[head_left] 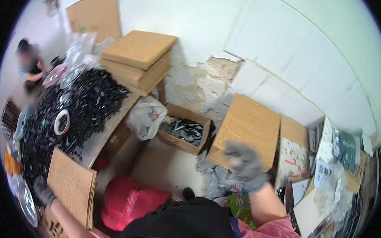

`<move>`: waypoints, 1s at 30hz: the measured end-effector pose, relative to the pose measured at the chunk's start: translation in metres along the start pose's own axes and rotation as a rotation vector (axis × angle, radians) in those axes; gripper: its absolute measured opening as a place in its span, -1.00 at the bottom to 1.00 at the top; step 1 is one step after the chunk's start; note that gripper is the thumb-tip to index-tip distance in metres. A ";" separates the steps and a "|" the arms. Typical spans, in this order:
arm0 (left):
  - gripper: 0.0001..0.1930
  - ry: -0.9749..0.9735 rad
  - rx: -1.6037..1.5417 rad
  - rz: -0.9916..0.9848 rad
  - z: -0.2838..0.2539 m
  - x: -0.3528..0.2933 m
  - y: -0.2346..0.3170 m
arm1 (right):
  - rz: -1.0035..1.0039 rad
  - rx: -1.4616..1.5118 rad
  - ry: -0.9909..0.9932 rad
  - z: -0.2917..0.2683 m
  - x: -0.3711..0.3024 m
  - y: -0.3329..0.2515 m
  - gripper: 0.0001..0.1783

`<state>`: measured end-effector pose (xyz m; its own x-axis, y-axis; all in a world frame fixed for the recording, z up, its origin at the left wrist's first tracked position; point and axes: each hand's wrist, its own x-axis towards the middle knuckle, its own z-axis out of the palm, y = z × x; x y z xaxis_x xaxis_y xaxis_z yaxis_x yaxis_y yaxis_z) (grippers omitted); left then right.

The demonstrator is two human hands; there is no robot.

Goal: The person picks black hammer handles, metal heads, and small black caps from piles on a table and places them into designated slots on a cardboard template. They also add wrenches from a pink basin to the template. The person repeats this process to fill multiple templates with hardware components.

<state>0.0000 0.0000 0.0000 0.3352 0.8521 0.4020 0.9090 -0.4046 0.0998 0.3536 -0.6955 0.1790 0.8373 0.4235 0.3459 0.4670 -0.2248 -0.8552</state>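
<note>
Brown, cardboard-looking sheets are what both hands are near here. The small stack of sheets (70,181) sits at the near end of the table (95,146), right by the heap of black bits (90,94). The left hand (44,192), in a grey glove, is at its left edge; the fingers are partly lost against the dark stuff, so can't tell how far open it is or if it's actually gripping. The right hand (245,165), also gloved, is over the front part of the bigger stack (254,129). Fingers look loosely bent, but it's blurry, so no idea if it's touching or holding anything.

Handling-wise, I'd guess one sheet is light and fairly stiff, though a whole pile gets heavy and the sheets could slide on each other. Corners probably dent easily. I'd grab opposite edges, palms flat, not one corner.
</note>
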 end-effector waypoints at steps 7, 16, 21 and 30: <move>-0.65 0.266 -1.540 -0.469 -0.057 0.033 0.051 | 0.531 -0.557 -1.016 0.056 -0.091 0.180 -0.63; -0.67 -1.165 -1.484 0.064 0.004 -0.246 0.454 | 1.505 -0.718 -0.491 -0.044 -0.234 0.368 -0.55; -0.55 -1.796 -1.207 -0.135 0.104 -0.327 0.530 | 1.648 -0.606 -0.239 -0.095 -0.238 0.404 -0.55; -0.46 -1.703 -0.514 -0.196 0.244 -0.363 0.671 | 1.752 -0.426 0.072 -0.130 -0.216 0.483 -0.55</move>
<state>0.5484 -0.4996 -0.3010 0.4061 0.1298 -0.9046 0.9136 -0.0347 0.4051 0.4358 -1.0096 -0.2588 0.3904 -0.5609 -0.7300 -0.8562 -0.5127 -0.0640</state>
